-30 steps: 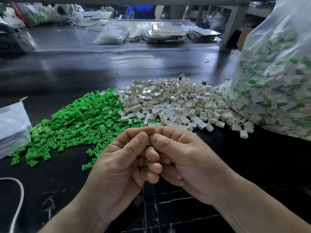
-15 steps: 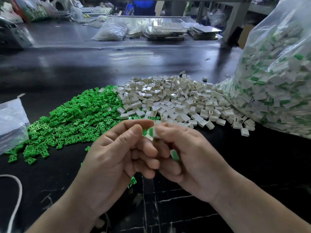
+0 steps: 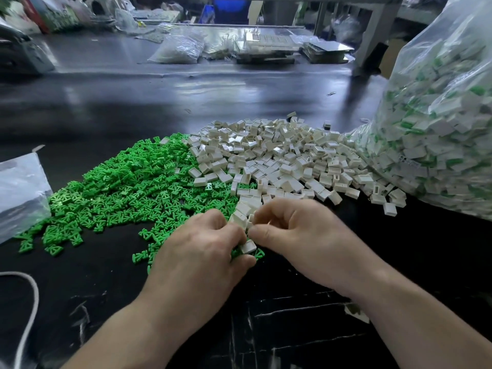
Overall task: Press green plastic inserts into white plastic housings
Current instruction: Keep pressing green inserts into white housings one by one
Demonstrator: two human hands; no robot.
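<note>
A heap of green inserts [image 3: 127, 187] lies left of centre on the black table, with a heap of white housings [image 3: 279, 158] touching it on the right. Both hands are down at the near edge where the heaps meet. My left hand [image 3: 202, 251] pinches a white housing [image 3: 249, 246] between thumb and forefinger, with green inserts just beneath it. My right hand [image 3: 298, 235] has its fingers curled, the fingertips closed on another white housing [image 3: 240, 219] at the foot of the white heap. What lies inside either palm is hidden.
A big clear bag of assembled white-and-green parts [image 3: 439, 134] fills the right side. A smaller plastic bag [image 3: 18, 190] lies at the left edge, and a white cord [image 3: 29, 310] at the near left. One loose white piece [image 3: 356, 312] lies by my right forearm.
Both hands have moved forward and down from mid-air onto the near edge of the heaps. The green-and-white part seen between the fingers half a second ago is gone from view.
</note>
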